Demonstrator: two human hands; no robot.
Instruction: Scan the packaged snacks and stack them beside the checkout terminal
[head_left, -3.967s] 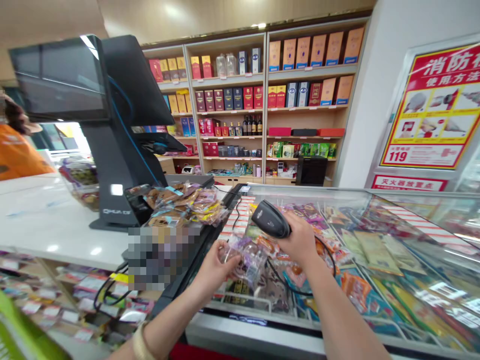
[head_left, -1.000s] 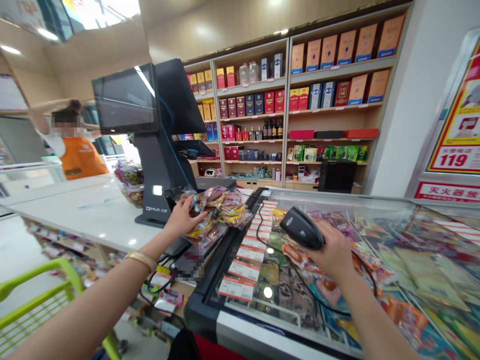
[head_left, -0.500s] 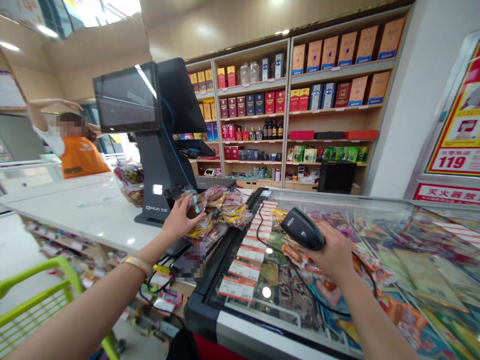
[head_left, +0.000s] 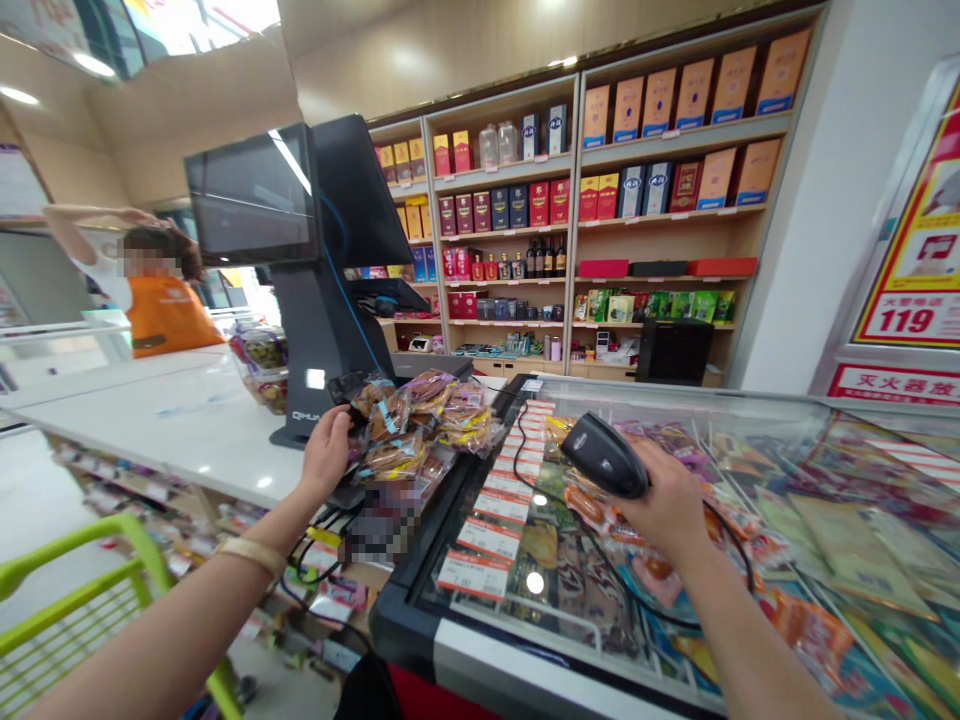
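Note:
My right hand point(head_left: 667, 495) is wrapped round a black handheld barcode scanner point(head_left: 604, 455), holding it above the glass-topped freezer point(head_left: 465, 650). A black cable point(head_left: 517, 460) loops over the glass beneath it. On the left, my left hand point(head_left: 328, 452) is closed at the left edge of a pile of clear-wrapped snack packets point(head_left: 405, 430), beside the base of the checkout terminal point(head_left: 330, 330). Its fingertips meet something dark there, partly hidden, that I cannot make out. The packets have brown contents and yellow and purple print.
A white counter point(head_left: 187, 420) runs to the left, with a plastic jar point(head_left: 262, 365) beside the terminal. A green shopping cart point(head_left: 90, 570) stands at lower left. Beyond the counter is a person in an orange apron point(head_left: 169, 315). Shelves of boxed goods point(head_left: 510, 210) line the back wall.
My left hand has moved left off the top of the snack packets, and its fingers have drawn together. My right hand and the scanner have hardly moved.

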